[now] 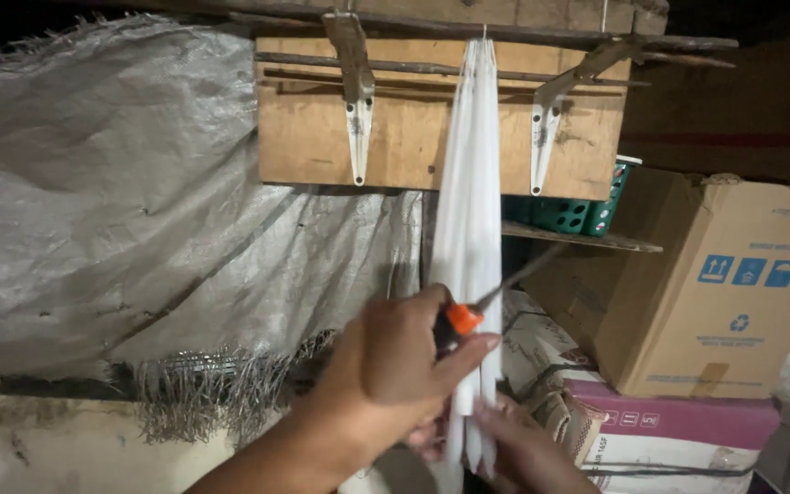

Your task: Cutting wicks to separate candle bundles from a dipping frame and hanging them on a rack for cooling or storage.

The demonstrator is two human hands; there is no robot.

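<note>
**Knife at a hanging candle bunch**

At centre frame, long white candles [468, 210] hang from a wooden rack [413, 137]. The left hand [395, 366] grips an orange-handled knife [496, 297] against them; the right hand [523, 448] holds their lower ends. A cardboard box [724, 284] sits right.

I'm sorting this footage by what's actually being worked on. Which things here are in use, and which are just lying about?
In use:
- hanging white candles
- orange-handled knife, gripped by the left hand
- right hand, holding the candles' lower ends

Lying about:
- brown cardboard box
- pink box
- green crate
- grey woven sheet
- wooden board with metal brackets
</note>
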